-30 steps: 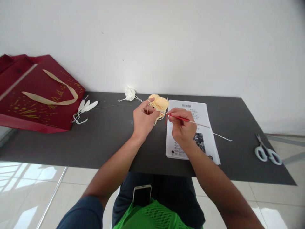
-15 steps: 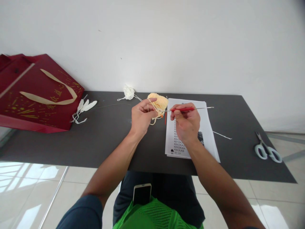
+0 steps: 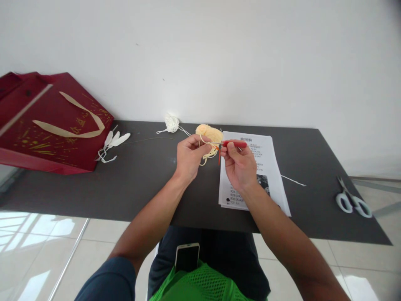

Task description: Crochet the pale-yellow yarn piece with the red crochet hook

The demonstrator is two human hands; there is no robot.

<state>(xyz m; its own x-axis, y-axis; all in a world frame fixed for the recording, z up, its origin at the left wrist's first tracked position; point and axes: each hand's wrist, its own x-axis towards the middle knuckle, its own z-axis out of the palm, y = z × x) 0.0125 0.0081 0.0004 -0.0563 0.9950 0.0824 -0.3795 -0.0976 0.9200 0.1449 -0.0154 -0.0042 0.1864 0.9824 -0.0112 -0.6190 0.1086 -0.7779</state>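
Observation:
My right hand [image 3: 242, 168] is closed on the red handle of a crochet hook [image 3: 236, 144], whose thin metal shaft points left toward my other hand. My left hand [image 3: 188, 158] pinches pale yellow yarn [image 3: 203, 139] near the shaft's tip, with a strand over the index finger. Fingers hide the exact stitch or loop. Just behind the hands lies a pale yellow ball of yarn [image 3: 213, 133], its loose strands hanging toward me. A small orange-red strip [image 3: 219, 156] shows between the hands. Beneath my right hand are printed sheets [image 3: 271, 161].
On the dark table [image 3: 150, 184], a white yarn ball [image 3: 172, 123] sits near the wall. White feather-like pieces [image 3: 114, 140] lie beside a dark red gift bag [image 3: 62, 125] at left. Scissors [image 3: 352, 198] rest at the right end. A phone [image 3: 187, 257] lies on my lap.
My right hand has shifted slightly left, closer to my left hand. The hook's metal end that stuck out to the right no longer shows. The left index finger has lowered toward the thumb.

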